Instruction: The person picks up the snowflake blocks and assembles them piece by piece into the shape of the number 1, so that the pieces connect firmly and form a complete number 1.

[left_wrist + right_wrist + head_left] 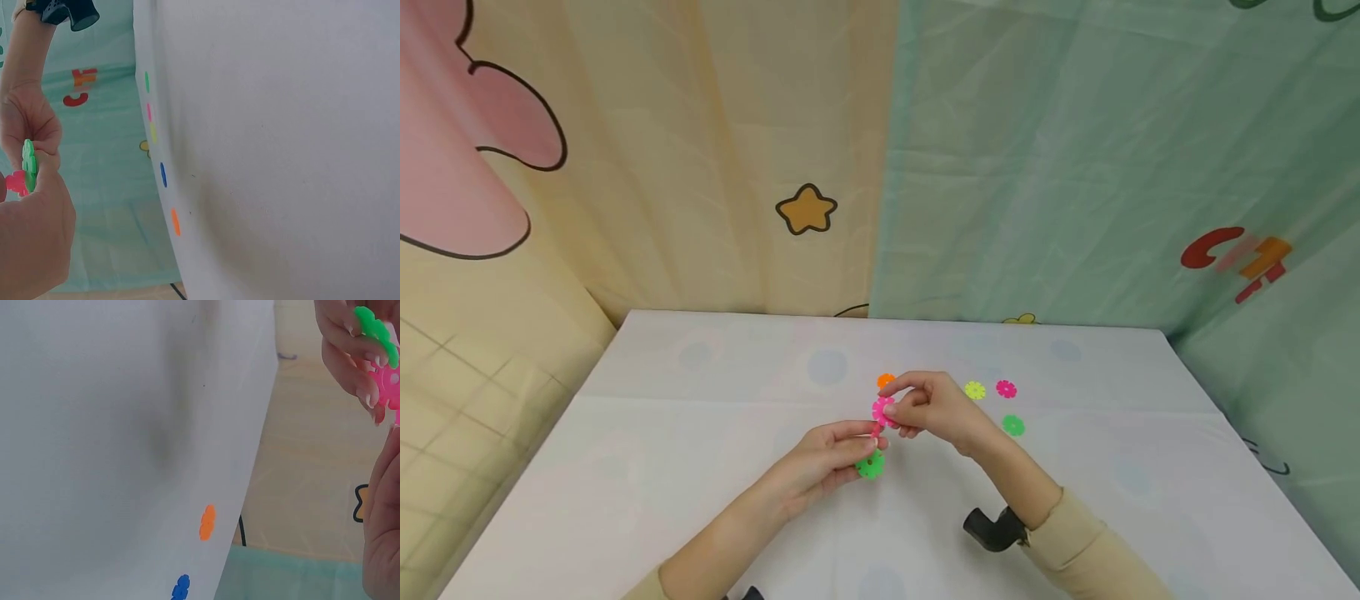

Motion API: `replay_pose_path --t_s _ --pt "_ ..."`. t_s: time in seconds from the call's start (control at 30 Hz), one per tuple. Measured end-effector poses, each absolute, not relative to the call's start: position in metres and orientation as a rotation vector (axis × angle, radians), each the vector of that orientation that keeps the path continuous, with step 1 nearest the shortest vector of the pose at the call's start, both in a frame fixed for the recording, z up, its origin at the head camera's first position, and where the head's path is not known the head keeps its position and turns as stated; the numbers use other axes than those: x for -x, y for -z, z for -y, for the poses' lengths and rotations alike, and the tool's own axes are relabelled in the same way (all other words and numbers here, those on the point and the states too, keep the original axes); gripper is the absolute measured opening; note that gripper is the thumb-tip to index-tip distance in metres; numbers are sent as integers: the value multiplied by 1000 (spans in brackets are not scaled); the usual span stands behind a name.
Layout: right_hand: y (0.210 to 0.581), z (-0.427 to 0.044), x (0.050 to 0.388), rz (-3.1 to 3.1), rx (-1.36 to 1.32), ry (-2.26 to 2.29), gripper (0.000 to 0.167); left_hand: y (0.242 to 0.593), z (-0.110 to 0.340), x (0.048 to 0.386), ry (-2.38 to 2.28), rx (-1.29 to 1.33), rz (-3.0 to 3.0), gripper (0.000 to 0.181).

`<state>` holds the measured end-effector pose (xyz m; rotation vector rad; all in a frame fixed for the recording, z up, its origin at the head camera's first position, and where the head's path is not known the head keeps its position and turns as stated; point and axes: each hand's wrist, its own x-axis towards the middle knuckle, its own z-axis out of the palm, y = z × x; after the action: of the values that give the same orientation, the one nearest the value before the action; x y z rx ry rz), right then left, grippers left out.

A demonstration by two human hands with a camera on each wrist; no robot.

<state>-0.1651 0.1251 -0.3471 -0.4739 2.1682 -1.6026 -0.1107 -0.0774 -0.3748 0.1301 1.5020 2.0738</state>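
Note:
My left hand [827,462] pinches a joined pair of flower-shaped discs in the head view, a green disc [870,464] below and a pink-red one [876,429] above it. Just above, my right hand [936,411] holds a bright pink disc [882,410] between thumb and fingers, against the top of the pink-red disc. In the right wrist view the green disc [377,335] and a pink disc [389,384] meet at an angle by the left fingers. Whether the two pink discs are interlocked, I cannot tell.
On the white table [662,467] lie an orange disc [886,381] behind the hands, and yellow [975,390], pink [1007,388] and green [1013,425] discs to the right. A blue disc [164,175] shows in the left wrist view. Curtains [1037,167] hang behind the table.

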Motion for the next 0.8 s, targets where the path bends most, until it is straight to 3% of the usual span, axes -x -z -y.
replay_pose_path --t_s 0.8 --pt "350 -120 160 -2148 432 1720 16 375 71 109 -2077 -89 -1569 59"
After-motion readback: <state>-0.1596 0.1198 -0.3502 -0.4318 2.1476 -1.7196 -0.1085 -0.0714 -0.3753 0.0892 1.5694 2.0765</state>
